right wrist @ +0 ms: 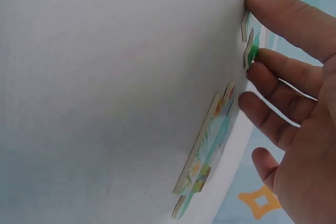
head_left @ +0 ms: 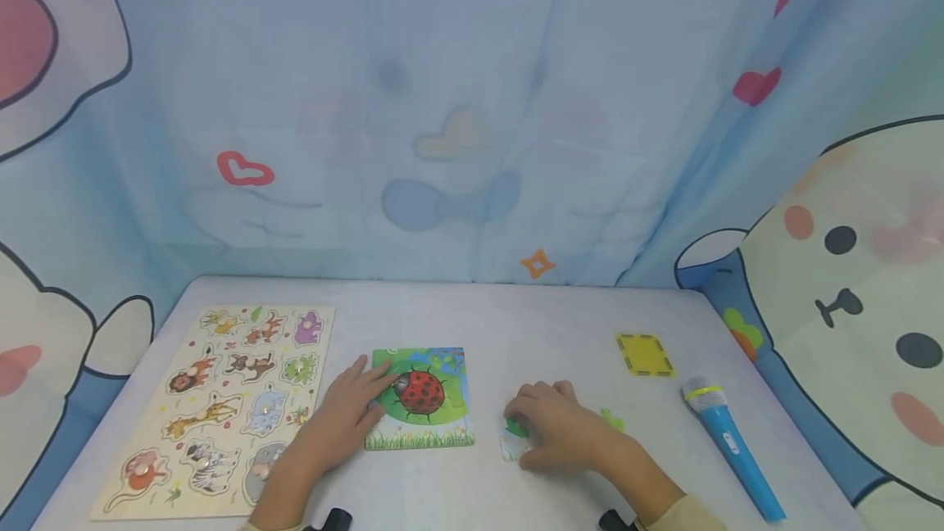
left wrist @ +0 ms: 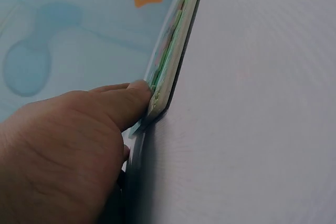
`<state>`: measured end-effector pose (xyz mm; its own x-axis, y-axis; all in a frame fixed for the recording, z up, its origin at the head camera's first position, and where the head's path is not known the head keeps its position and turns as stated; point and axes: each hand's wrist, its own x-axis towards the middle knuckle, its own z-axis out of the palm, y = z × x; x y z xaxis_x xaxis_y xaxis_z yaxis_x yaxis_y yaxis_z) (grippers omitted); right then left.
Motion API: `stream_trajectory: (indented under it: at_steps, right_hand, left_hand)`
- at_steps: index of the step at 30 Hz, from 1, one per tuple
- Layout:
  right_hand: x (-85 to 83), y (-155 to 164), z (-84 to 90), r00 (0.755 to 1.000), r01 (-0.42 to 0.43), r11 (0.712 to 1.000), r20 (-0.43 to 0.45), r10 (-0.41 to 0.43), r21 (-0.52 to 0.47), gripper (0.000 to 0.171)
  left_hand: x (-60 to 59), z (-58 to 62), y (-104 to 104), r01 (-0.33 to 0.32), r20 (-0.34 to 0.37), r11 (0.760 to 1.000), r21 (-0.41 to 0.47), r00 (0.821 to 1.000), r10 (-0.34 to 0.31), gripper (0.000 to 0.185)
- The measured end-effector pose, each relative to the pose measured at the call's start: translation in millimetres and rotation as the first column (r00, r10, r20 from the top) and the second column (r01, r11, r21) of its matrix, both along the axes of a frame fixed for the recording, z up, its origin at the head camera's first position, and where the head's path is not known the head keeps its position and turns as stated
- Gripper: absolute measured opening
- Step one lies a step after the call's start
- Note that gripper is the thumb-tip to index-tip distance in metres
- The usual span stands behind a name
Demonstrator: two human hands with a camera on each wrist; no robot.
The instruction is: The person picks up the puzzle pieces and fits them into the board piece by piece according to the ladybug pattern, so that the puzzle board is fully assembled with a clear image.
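left hand (head_left: pixel 344 410): fingers spread, resting on ladybug board (head_left: pixel 420 429), lower centre | right hand (head_left: pixel 562 430): fingers loosely bent, thumb well apart from them, at puzzle pieces (head_left: pixel 510 447), right of lower centre | animal board (head_left: pixel 230 384): lower left | yellow square (head_left: pixel 645 355), mic (head_left: pixel 740 445): lower right

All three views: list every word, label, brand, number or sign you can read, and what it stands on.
None can be read.
Blue microphone: the pale patch on its handle is too small to make out.
Ladybug puzzle: no legible lettering.
Animal board: none legible either.
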<state>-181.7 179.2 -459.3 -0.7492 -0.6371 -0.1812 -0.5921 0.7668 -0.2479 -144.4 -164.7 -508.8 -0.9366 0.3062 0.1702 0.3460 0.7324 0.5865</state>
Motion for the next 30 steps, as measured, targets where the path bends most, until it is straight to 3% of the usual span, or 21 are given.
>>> stream_trajectory:
  at_steps: [4,12,23,30]
  right_hand:
    - [0.9,-0.9,0.2,1.0,-0.012,1.0,0.004,0.012,-0.021,0.051]
    - [-1.0,-20.4,4.8,0.994,-0.046,0.997,-0.099,0.041,-0.054,0.052]
    - [-4.6,-78.2,5.8,0.983,-0.163,0.978,-0.106,0.15,-0.13,0.05]
    - [-4.4,-113.7,0.3,0.984,-0.173,0.973,-0.075,0.164,-0.153,0.048]
  left_hand:
    - [-1.1,-2.3,-1.6,-0.007,0.013,1.0,0.027,1.0,0.007,0.045]
    - [-2.5,-3.4,-0.7,-0.016,0.016,1.0,0.024,1.0,0.015,0.045]
    - [-2.6,-0.9,-1.1,-0.028,0.042,0.999,0.033,0.999,0.026,0.043]
    - [-0.9,2.9,-3.5,-0.016,0.078,0.999,0.051,0.997,0.011,0.043]
